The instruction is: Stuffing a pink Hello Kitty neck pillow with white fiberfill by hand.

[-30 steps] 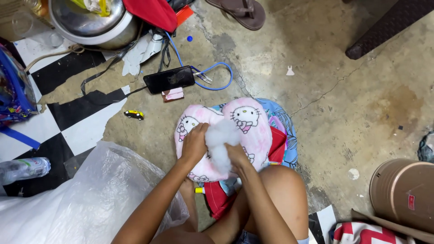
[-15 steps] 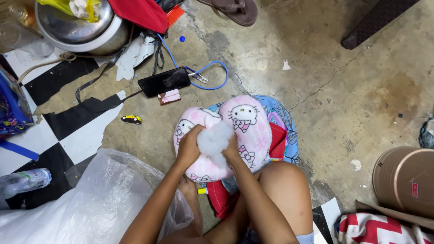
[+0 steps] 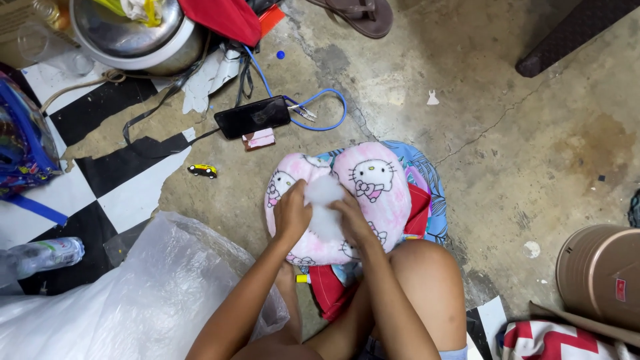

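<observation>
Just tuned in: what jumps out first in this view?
Dead centre, the left hand and right hand press a wad of white stuffing into a pink cartoon-cat cushion on the cracked concrete floor. A big clear plastic bag fills the lower left; a black phone lies above.

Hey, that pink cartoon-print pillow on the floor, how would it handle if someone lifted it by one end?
The pink pillow would probably sag and fold: its cover bulges softly and unevenly. It is likely light for its size, since the white stuffing between the left hand and right hand looks fluffy. Loose filling might spill from the open gap.
</observation>
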